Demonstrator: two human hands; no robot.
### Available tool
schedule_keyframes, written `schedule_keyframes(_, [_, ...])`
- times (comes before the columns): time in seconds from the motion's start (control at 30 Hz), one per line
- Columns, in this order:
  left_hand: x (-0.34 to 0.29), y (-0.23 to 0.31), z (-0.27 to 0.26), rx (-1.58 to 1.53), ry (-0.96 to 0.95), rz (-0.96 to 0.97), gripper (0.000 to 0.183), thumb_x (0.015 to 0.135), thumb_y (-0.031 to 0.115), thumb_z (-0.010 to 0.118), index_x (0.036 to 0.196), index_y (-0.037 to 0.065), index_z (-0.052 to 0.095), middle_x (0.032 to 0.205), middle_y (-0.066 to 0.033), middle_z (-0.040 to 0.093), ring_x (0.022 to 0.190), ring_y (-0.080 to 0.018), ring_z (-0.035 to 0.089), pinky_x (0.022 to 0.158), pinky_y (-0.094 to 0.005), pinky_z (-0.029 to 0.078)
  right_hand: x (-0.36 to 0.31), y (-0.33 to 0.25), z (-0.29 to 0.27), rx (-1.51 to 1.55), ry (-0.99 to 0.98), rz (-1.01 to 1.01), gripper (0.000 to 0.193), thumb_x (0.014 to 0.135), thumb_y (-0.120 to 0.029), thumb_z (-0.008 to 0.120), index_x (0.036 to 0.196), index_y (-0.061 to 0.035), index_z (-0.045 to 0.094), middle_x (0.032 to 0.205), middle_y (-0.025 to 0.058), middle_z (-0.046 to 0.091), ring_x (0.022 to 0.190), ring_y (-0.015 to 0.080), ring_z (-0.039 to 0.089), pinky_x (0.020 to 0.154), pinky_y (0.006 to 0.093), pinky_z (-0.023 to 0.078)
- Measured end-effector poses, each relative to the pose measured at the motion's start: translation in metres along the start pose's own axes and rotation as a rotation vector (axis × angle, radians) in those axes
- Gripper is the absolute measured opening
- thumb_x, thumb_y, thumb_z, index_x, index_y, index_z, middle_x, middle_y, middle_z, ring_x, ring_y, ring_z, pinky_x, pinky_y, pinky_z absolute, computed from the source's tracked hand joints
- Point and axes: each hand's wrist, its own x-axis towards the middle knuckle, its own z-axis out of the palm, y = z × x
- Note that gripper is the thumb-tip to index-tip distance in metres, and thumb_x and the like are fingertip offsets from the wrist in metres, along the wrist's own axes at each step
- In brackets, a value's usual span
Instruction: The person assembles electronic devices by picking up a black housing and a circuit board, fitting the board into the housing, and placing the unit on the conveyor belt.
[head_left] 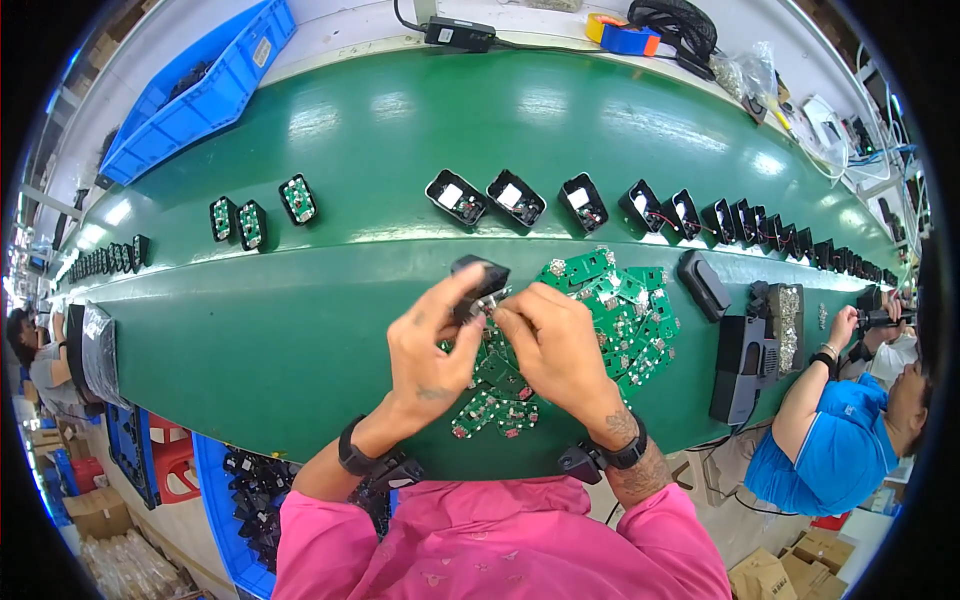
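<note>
Near the front edge of the worktop (pixel 250 350), grips black housing (pixel 490 270) in left hand (pixel 425 350), pinches with right hand (pixel 558 345) (on what, cannot tell) over loose green boards (pixel 640 325); toward back edge, shows board-filled housings (pixel 298 199), seemingly done, and open housings (pixel 583 203), seemingly pending.

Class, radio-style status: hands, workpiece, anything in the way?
Left grip on black case, blurred. Right grip beside it, hold unclear. Green circuit boards around right grip.

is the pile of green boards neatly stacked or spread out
Spread out: the green boards lie overlapping at mixed angles across the table, partly hidden by the right hand.
</note>
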Motion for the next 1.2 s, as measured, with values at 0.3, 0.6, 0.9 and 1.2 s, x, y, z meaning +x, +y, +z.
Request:
schedule_keyframes(0.3, [0.01, 0.002, -0.011, -0.72, -0.04, -0.409, 0.062, 0.083, -0.014, 0.064, 0.139, 0.001, 0.042, 0.13, -0.0257, 0.054, 0.093, -0.0265, 0.071, 0.076, -0.0333, 0.065, 0.005, 0.001, -0.01, 0.736, 0.015, 0.47, 0.013, 0.094, -0.006, 0.064, 0.097, 0.0061, 0.062, 0.078, 0.0068, 0.066, 0.06, 0.0098, 0.063, 0.054, 0.0232, 0.051])
schedule_keyframes(0.6, [0.004, 0.0, 0.001, -0.692, 0.043, -0.345, 0.056, 0.08, -0.012, 0.069, 0.132, -0.001, 0.052, 0.123, -0.0162, 0.06, 0.086, -0.0177, 0.07, 0.067, -0.0232, 0.059, -0.005, 0.003, 0.006, 0.509, 0.127, 0.167, 0.011, 0.096, -0.006, 0.061, 0.094, 0.0047, 0.064, 0.073, 0.0026, 0.061, 0.06, 0.0071, 0.059, 0.051, 0.0207, 0.045])
schedule_keyframes(0.9, [-0.002, -0.013, 0.008, -0.337, 0.088, -0.207, 0.052, 0.078, -0.014, 0.059, 0.125, 0.005, 0.061, 0.112, -0.01, 0.069, 0.059, -0.0032, 0.055, 0.049, -0.023, 0.045, 0.001, -0.004, -0.006, 0.428, -0.088, 0.155, 0.016, 0.095, -0.011, 0.063, 0.086, 0.0015, 0.063, 0.062, -0.0011, 0.053, 0.055, 0.0045, 0.046, 0.048, 0.0244, 0.035])
schedule_keyframes(1.2, [0.004, -0.005, 0.01, -0.346, 0.119, -0.215, 0.05, 0.084, -0.013, 0.053, 0.131, 0.004, 0.056, 0.117, -0.0124, 0.068, 0.065, -0.0034, 0.059, 0.052, -0.0214, 0.045, 0.001, 0.0, -0.007, 0.368, 0.061, 0.243, 0.023, 0.092, -0.015, 0.069, 0.078, 0.0027, 0.066, 0.057, -0.0008, 0.054, 0.052, 0.0043, 0.042, 0.046, 0.0259, 0.031])
